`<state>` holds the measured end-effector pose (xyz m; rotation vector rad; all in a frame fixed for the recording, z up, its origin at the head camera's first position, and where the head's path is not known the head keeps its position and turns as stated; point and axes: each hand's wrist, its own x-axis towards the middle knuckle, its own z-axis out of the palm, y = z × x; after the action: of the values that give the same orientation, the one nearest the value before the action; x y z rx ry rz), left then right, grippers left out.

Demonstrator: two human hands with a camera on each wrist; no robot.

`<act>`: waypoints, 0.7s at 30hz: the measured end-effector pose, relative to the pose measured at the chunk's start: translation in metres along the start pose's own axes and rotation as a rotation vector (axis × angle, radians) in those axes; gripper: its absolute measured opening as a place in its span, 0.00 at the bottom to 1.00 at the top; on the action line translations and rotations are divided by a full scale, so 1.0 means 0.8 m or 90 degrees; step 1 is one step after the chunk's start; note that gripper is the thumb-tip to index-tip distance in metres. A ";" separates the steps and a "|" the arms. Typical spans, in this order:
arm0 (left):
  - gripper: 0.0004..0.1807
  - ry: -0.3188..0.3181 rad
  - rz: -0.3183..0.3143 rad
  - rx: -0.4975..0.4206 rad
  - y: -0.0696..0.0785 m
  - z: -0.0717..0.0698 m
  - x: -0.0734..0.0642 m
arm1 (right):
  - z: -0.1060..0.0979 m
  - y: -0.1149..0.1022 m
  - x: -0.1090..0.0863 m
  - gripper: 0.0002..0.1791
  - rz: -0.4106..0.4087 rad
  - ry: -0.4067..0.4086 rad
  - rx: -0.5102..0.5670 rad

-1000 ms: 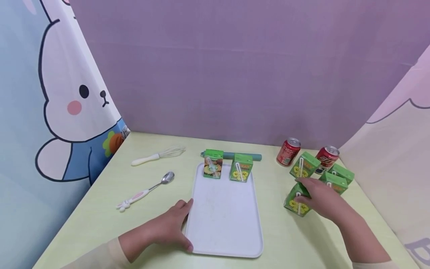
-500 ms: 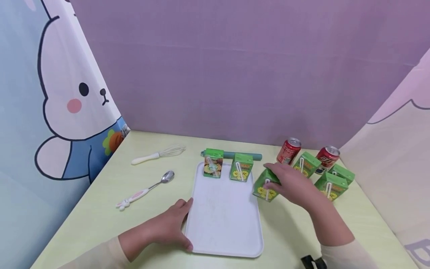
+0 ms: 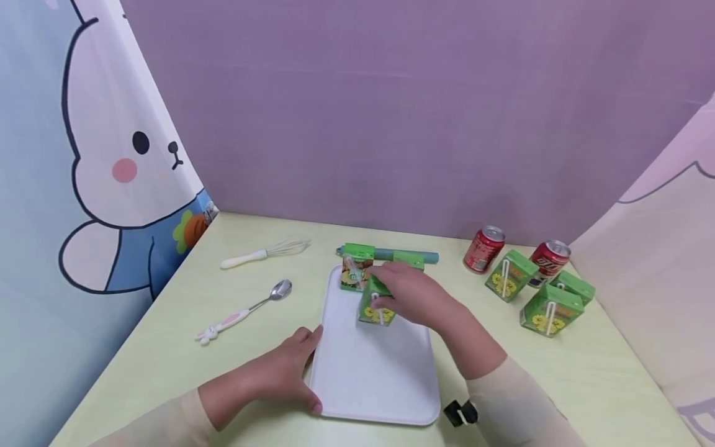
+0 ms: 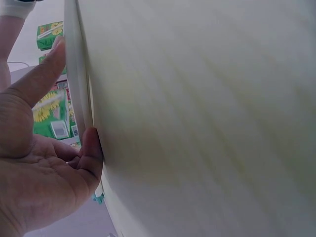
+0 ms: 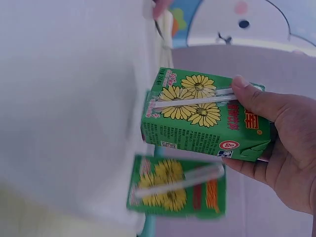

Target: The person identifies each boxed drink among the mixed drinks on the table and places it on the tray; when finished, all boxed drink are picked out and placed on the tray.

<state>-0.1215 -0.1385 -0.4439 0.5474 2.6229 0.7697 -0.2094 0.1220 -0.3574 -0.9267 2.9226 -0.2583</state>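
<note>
My right hand [image 3: 416, 295] grips a green drink carton [image 5: 197, 118] with yellow flowers and a straw on its front, thumb on one face and fingers behind. It is over the far half of the white tray [image 3: 374, 372]. Two more green cartons stand at the tray's far end. One is the left carton [image 3: 355, 273]; the other, the right carton [image 5: 173, 190], is mostly hidden by my right hand in the head view. My left hand [image 3: 282, 372] rests against the tray's left edge, thumb and fingers spread along the rim, as the left wrist view also shows.
At the right stand two red cans [image 3: 484, 249] and three more green cartons [image 3: 552, 310]. A whisk [image 3: 265, 253] and a rabbit-handled spoon [image 3: 246, 313] lie left of the tray. A teal stick [image 3: 385, 253] lies behind it.
My right hand has carried one carton from the group at the right, leftward over the tray. The left hand stays at the tray's edge.
</note>
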 end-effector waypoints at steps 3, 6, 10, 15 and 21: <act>0.76 -0.001 -0.001 0.000 0.002 -0.002 0.000 | 0.006 -0.014 0.017 0.40 -0.016 -0.011 -0.025; 0.76 -0.002 0.000 -0.007 0.004 -0.003 0.000 | 0.015 -0.023 0.032 0.41 -0.035 -0.011 -0.050; 0.75 -0.001 0.006 -0.009 0.005 -0.003 -0.001 | 0.026 -0.031 0.046 0.38 -0.044 -0.013 -0.047; 0.75 0.000 0.011 -0.005 0.004 -0.003 0.000 | 0.035 -0.031 0.053 0.38 -0.028 -0.024 0.022; 0.75 0.000 0.015 -0.007 0.003 -0.004 0.000 | 0.039 -0.024 0.051 0.37 -0.049 -0.034 0.060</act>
<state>-0.1223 -0.1374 -0.4401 0.5771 2.6149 0.7899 -0.2284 0.0783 -0.3852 -1.0170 2.8041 -0.3658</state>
